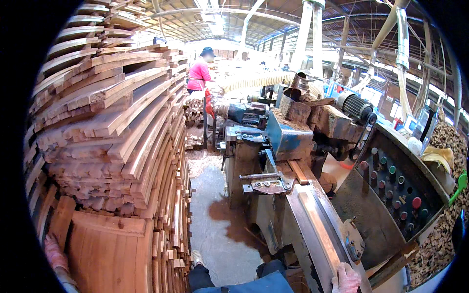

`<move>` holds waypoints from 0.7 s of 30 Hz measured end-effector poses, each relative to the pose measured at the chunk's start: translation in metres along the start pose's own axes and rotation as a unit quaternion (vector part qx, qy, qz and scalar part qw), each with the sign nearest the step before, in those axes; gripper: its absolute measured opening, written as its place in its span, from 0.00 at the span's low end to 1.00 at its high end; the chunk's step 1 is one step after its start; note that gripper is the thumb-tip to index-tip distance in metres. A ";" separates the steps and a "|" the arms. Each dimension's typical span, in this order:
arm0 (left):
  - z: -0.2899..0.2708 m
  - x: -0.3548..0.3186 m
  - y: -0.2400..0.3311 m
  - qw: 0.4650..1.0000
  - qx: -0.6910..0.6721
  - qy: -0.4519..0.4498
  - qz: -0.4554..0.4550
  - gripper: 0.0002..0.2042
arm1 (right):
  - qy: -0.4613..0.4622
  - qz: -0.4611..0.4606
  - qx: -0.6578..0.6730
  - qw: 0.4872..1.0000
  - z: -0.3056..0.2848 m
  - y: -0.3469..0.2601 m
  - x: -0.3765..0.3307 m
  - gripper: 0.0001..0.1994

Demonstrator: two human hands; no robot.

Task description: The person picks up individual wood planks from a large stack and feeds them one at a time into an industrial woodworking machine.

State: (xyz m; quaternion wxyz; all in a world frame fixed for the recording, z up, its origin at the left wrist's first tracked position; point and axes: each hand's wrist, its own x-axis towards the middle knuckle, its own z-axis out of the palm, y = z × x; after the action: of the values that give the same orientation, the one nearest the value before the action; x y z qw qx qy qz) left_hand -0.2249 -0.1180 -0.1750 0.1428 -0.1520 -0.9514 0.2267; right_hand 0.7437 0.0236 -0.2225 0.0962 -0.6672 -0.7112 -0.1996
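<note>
At the lower right, my right hand [347,279], in a pale pinkish work glove, has its fingers bent around the near end of a long wooden strip [317,229]. The strip lies lengthwise on the metal bed [299,219] of a woodworking machine. Ahead of it, another reddish wood piece [297,172] enters below the machine's blue, sawdust-covered housing [288,134]. At the far lower left, my gloved left hand [56,254] grips the lower end of a short wooden board [62,217] beside the stack; part of this hand is cut off by the picture's rim.
Tall stacks of curved boards [97,146] rise on the left. A control panel [395,180] with several buttons stands right of the bed, near an electric motor [356,107]. Wood pieces [439,244] are heaped far right. A person in pink [198,73] stands farther back.
</note>
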 end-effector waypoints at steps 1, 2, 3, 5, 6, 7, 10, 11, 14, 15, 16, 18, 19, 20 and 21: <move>-0.015 -0.010 0.005 0.999 0.030 -0.021 0.007 0.30 | -0.019 0.032 0.045 0.998 0.007 0.003 0.008 0.37; -0.040 -0.019 0.003 0.998 0.055 -0.036 0.008 0.30 | -0.036 0.066 0.097 0.992 0.009 0.001 0.032 0.32; -0.062 -0.031 0.008 0.996 0.075 -0.046 0.023 0.29 | 0.001 0.049 0.121 0.991 0.017 0.001 0.052 0.27; -0.074 -0.049 -0.001 0.996 0.051 -0.063 0.022 0.33 | 0.129 -0.047 0.145 0.980 0.043 -0.001 0.094 0.19; -0.083 -0.059 -0.004 0.997 0.026 -0.070 0.028 0.35 | 0.120 -0.048 0.126 0.984 0.057 0.002 0.117 0.20; -0.094 -0.073 -0.006 0.996 -0.005 -0.079 0.040 0.38 | 0.111 -0.051 0.103 0.987 0.069 0.005 0.141 0.20; -0.130 -0.120 -0.013 0.985 -0.107 -0.070 0.112 0.46 | 0.141 -0.047 0.148 0.978 0.088 -0.006 0.207 0.18; -0.110 -0.118 -0.017 0.974 -0.078 0.047 0.206 0.43 | 0.144 -0.039 0.140 0.979 0.107 -0.005 0.225 0.19; -0.153 -0.171 0.026 0.826 -0.130 0.369 0.406 0.20 | 0.102 -0.011 0.121 0.987 0.118 -0.018 0.262 0.20; -0.166 -0.177 0.056 0.884 -0.026 0.240 0.401 0.11 | 0.062 0.001 0.126 0.990 0.103 -0.040 0.269 0.21; -0.284 -0.261 0.091 0.806 -0.176 0.294 0.482 0.10 | 0.187 -0.033 0.187 0.964 0.137 -0.024 0.260 0.23; -0.315 -0.298 0.106 0.752 -0.143 0.306 0.566 0.20 | 0.041 -0.171 0.435 0.883 0.046 -0.113 0.246 0.26; -0.330 -0.304 0.139 0.674 -0.175 0.324 0.640 0.19 | 0.033 -0.262 0.479 0.837 0.020 -0.121 0.227 0.29; -0.331 -0.311 0.172 0.635 -0.185 0.325 0.676 0.17 | 0.016 -0.338 0.434 0.835 -0.017 -0.136 0.212 0.36; -0.345 -0.325 0.202 0.611 -0.184 0.299 0.710 0.15 | 0.017 -0.385 0.421 0.821 -0.039 -0.144 0.194 0.44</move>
State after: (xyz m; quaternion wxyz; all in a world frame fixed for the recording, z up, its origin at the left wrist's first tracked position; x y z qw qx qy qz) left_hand 0.2344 0.0732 -0.0415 0.1826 -0.8622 -0.4722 0.0195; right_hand 0.5787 0.1799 -0.1309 0.2956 -0.2300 -0.9231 0.0870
